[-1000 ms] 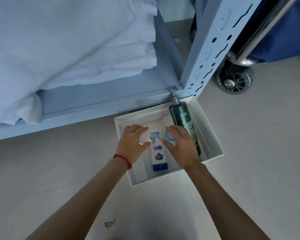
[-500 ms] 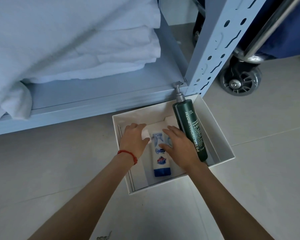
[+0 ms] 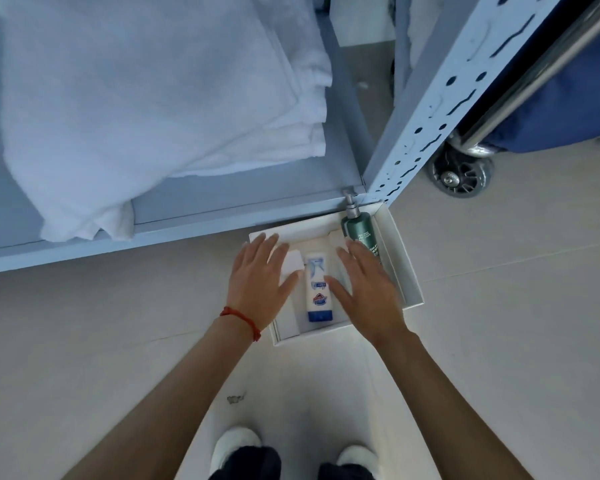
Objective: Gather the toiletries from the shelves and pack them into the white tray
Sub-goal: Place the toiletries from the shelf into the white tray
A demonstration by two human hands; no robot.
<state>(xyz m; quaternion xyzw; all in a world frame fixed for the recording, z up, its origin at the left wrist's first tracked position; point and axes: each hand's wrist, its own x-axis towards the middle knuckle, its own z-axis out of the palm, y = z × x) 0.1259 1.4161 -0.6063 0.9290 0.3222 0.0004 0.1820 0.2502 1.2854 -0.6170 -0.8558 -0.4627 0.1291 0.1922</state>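
- White tray (image 3: 400, 258) sits on the floor (image 3: 499, 341), far edge against the foot of the shelf unit (image 3: 222, 216), far-right corner at the perforated upright post (image 3: 426, 109).
- Left hand (image 3: 258, 278) flat, palm down, fingers straight and spread over the tray's left part; holds nothing. Whether it touches anything below, cannot tell.
- Right hand (image 3: 364, 289) also flat and spread over the tray's right-middle part, fingers released, nothing in grip; fingertips overlap the lower part of the green bottle.
- White tube with blue cap (image 3: 317, 289) lies flat in the tray between both hands, cap toward the person, red-blue logo on it.
- Dark green pump bottle (image 3: 359, 230) lies along the tray's right side, pump head pointing to the shelf, partly under the right hand.
- Small white packet (image 3: 293, 263) lies just left of the tube, partly hidden by left-hand fingers.
- Red cord bracelet (image 3: 243, 318) on left wrist.
- Folded white towels (image 3: 153, 98) stacked on the shelf above and left of the tray.
- Caster wheel (image 3: 459, 174) of a blue cart (image 3: 561, 109) right of the post, apart from the tray.
- Person's white shoes (image 3: 236, 448) at bottom edge, on the floor.
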